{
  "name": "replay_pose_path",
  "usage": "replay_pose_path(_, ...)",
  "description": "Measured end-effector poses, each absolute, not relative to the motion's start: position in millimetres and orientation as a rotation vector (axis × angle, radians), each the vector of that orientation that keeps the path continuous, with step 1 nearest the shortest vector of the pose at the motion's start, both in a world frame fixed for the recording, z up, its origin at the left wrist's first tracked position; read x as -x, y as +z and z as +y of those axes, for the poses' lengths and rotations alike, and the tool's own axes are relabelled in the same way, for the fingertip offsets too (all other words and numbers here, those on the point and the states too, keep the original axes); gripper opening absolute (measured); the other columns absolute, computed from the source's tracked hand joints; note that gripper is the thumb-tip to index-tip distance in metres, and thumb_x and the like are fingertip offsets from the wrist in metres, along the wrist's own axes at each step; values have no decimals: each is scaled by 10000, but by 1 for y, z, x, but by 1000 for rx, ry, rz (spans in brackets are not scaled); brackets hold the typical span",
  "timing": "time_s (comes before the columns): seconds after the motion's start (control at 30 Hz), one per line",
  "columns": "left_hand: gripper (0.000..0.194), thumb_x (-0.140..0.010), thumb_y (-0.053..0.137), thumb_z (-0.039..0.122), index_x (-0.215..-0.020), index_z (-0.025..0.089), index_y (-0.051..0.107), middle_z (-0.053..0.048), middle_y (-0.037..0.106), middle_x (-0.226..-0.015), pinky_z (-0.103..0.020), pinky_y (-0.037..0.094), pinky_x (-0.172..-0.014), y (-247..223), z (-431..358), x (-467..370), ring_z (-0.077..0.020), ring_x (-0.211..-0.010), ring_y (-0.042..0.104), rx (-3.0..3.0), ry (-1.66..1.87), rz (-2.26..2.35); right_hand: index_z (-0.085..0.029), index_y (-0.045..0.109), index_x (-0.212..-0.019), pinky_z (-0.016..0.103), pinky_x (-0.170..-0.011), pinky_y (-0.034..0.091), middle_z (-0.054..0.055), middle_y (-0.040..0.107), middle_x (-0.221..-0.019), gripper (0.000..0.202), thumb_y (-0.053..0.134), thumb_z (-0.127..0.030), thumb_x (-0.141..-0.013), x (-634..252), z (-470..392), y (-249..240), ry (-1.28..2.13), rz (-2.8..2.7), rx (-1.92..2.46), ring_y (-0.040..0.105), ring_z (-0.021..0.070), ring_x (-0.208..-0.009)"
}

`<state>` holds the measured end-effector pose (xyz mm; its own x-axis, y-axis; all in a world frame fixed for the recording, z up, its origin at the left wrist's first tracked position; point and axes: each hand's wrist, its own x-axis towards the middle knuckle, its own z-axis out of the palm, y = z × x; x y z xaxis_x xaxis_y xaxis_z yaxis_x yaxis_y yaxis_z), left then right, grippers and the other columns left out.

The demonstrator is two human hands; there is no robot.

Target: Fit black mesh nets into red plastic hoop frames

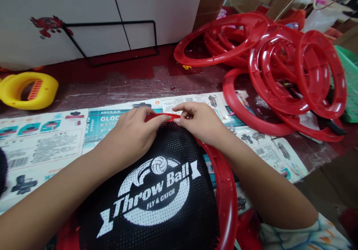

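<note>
A black mesh net (pixel 156 190) printed with white "Throw Ball" lettering lies over a large red plastic ring (pixel 228 194), whose right side shows beside it. My left hand (pixel 137 130) is closed on the far edge of the ring, thumb along the top where net and rim meet. Just to its right, my right hand (pixel 198 123) pinches the same edge between thumb and finger. The two hands nearly touch, with a short stretch of red rim between them. The fingertips of my left hand are partly hidden behind the rim.
Red rings (pixel 321 75) are piled at the back right, beside a green basket (pixel 346 82). A yellow handle piece (pixel 44 93) lies at the left. Behind stand a white box (pixel 97 4) and a black wire frame (pixel 109 24). Printed cardboard (pixel 61 138) covers the table (pixel 134 88).
</note>
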<state>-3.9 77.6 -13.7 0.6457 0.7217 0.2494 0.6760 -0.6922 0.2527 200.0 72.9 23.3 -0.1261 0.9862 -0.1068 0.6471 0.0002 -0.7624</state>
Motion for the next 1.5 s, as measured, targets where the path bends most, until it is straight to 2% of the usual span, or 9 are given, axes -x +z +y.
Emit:
replay_pose_path(0.23, 409, -934, 371, 177, -1255, 260, 609, -134, 522, -1056, -476, 483, -830, -15, 75, 3, -304, -962, 530, -2811, 490, 1136, -178, 712, -1059, 240, -680, 413, -16, 660, -733, 263, 632, -118, -816, -196, 73, 18, 764, -1861, 1699, 577, 117, -673)
replay_pose_path(0.4, 407, -941, 363, 211, -1231, 270, 641, -142, 512, -1088, -480, 473, -830, -15, 77, 5, -314, -968, 524, -2795, 460, 1136, -183, 716, -1033, 248, -696, 395, -2, 681, -782, 245, 617, -116, -819, -196, 72, 20, 665, -1995, 1733, 583, 133, -726)
replay_pose_path(0.57, 433, -944, 341, 222, -1259, 286, 631, -144, 515, -1123, -478, 470, -822, -12, 82, 9, -317, -964, 534, -2765, 381, 1107, -172, 717, -1016, 236, -680, 377, -4, 671, -780, 270, 559, -71, -822, -198, 68, 31, 715, -2120, 1619, 561, 121, -707)
replay_pose_path(0.83, 455, -937, 337, 220, -1304, 274, 600, -165, 515, -1140, -473, 478, -799, -10, 82, 11, -321, -935, 552, -2818, 254, 1100, -162, 704, -1005, 232, -657, 384, -5, 664, -745, 227, 561, -108, -838, -199, 69, 27, 766, -2035, 1685, 565, 121, -688)
replay_pose_path(1.07, 481, -944, 334, 212, -1370, 315, 534, -156, 525, -1125, -461, 488, -786, -13, 81, 11, -313, -932, 557, -2909, 226, 1122, -134, 703, -1033, 273, -801, 407, 72, 718, -987, 282, 522, -60, -830, -191, 71, 23, 539, -2222, 1641, 612, 175, -900)
replay_pose_path(1.2, 470, -948, 326, 214, -1355, 298, 546, -160, 526, -1177, -447, 495, -798, -12, 82, 10, -314, -973, 569, -2914, 203, 1133, -164, 701, -1017, 244, -698, 391, 25, 706, -849, 233, 551, -113, -847, -193, 71, 25, 577, -2164, 1717, 593, 144, -765)
replay_pose_path(1.33, 466, -938, 328, 233, -1358, 246, 529, -170, 572, -1173, -431, 501, -771, -3, 86, 13, -328, -967, 602, -2847, 119, 1244, -158, 709, -895, 243, -639, 370, 25, 696, -799, 136, 589, -215, -868, -199, 65, 45, 560, -2077, 1834, 577, 131, -696)
replay_pose_path(1.43, 482, -936, 298, 259, -1377, 249, 494, -159, 614, -1044, -416, 495, -674, 9, 85, 21, -332, -863, 639, -2735, -15, 1387, -162, 703, -706, 266, -594, 352, 37, 668, -660, 286, 602, -359, -887, -199, 55, 64, 635, -2229, 1998, 561, 144, -612)
replay_pose_path(1.5, 458, -933, 297, 314, -1323, 270, 534, -141, 626, -964, -419, 477, -596, 18, 81, 27, -335, -746, 648, -2682, -137, 1469, -164, 706, -662, 284, -580, 346, 61, 663, -631, 353, 605, -412, -891, -194, 48, 70, 653, -2425, 2068, 577, 170, -608)
